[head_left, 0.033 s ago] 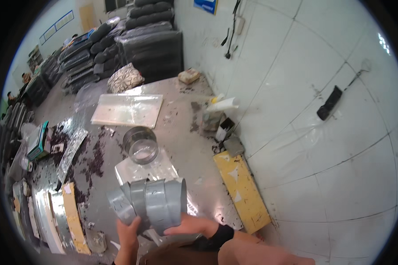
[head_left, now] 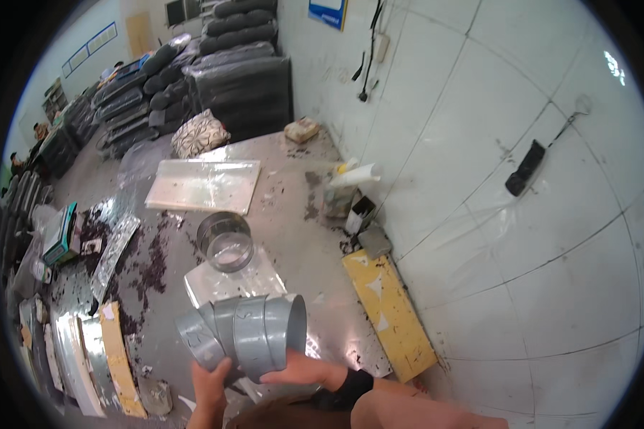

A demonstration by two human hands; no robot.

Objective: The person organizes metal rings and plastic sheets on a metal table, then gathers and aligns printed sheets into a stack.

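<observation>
Both my hands hold a grey plastic pipe elbow (head_left: 254,336) above the near part of the metal table. It lies roughly sideways, with its wide open end to the right and its angled, narrower end to the left. My left hand (head_left: 209,382) is closed on the underside of the left end, thumb up along it. At the lower rim of the open end, my right hand (head_left: 300,370) grips the fitting; some of its fingers are hidden there. Just beyond the fitting, a short see-through cylinder (head_left: 225,243) stands beside a clear plastic sheet (head_left: 268,272).
Along the right table edge lies a yellow board (head_left: 390,314), below a grey block (head_left: 374,240). A stack of clear sheets (head_left: 204,186) lies farther back. Dark scraps (head_left: 150,264) litter the left side, near another yellow strip (head_left: 119,357). A tiled wall (head_left: 494,250) rises on the right.
The fitting's right end has turned slightly toward me, showing more of its opening. My hands keep their hold. The whole view has shifted a little.
</observation>
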